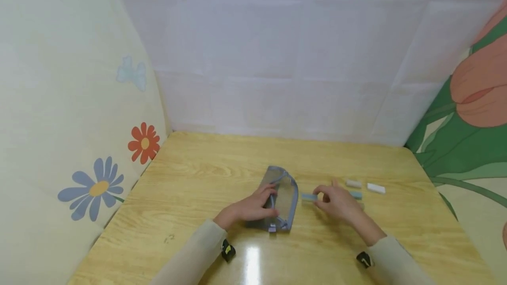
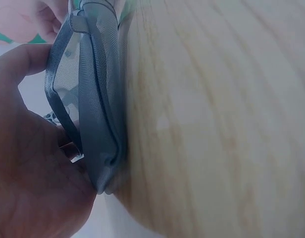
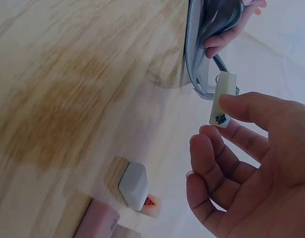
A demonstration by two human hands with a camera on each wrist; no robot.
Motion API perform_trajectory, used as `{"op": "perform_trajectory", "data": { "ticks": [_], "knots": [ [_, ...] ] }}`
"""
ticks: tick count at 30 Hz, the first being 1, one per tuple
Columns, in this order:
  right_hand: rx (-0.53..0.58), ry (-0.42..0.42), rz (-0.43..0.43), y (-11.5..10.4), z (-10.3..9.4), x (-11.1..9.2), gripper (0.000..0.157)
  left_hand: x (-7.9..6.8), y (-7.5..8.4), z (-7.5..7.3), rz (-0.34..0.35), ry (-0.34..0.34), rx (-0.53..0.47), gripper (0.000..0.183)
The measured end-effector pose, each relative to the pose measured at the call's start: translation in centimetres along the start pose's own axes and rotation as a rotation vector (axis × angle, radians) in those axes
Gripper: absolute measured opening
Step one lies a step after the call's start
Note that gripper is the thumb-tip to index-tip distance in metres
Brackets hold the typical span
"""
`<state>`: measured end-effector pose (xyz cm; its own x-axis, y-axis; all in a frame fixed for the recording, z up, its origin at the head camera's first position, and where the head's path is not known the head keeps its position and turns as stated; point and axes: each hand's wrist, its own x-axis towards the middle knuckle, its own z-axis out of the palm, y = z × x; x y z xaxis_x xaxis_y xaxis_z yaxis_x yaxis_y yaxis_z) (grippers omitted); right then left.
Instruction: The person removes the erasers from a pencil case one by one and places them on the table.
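A grey mesh zip pouch [image 1: 263, 223] lies on the table, its mouth held apart toward the right. My left hand [image 1: 253, 206] grips the rim of that mouth, with the thumb and fingers spread along it; in the left wrist view the thumb touches the dark edging [image 2: 52, 94] and the other fingers are partly hidden behind the mesh. Just right of the pouch, my right hand [image 1: 338, 203] pinches a small pale eraser-like block [image 3: 223, 99] between thumb and finger. A dark star-like mark shows near one end of it. In the head view this block [image 1: 309, 197] looks bluish.
Right of the right hand lie a white block [image 1: 376, 188], a beige block [image 1: 354, 184] and a teal block [image 1: 356, 195]. The right wrist view also shows a pink block [image 3: 98, 220] and an orange piece with dark dots [image 3: 151, 204]. A white cloth hangs behind the wooden table [image 1: 206, 157].
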<state>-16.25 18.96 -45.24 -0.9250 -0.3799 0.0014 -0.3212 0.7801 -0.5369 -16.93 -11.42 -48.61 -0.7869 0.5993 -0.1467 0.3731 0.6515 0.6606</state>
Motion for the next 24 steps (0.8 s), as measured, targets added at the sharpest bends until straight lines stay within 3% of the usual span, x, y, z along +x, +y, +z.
{"op": "perform_trajectory", "data": {
  "ticks": [11, 24],
  "knots": [
    [-0.003, -0.004, 0.047, 1.3, -1.0, -1.0, 0.026, 0.1, -0.2, -0.1, -0.005, -0.01, -0.006, 0.075],
    [-0.003, 0.022, 0.033, 3.0, -2.5, -1.7, 0.023, 0.0, 0.1, -0.2, -0.006, -0.016, -0.001, 0.074]
  ]
}}
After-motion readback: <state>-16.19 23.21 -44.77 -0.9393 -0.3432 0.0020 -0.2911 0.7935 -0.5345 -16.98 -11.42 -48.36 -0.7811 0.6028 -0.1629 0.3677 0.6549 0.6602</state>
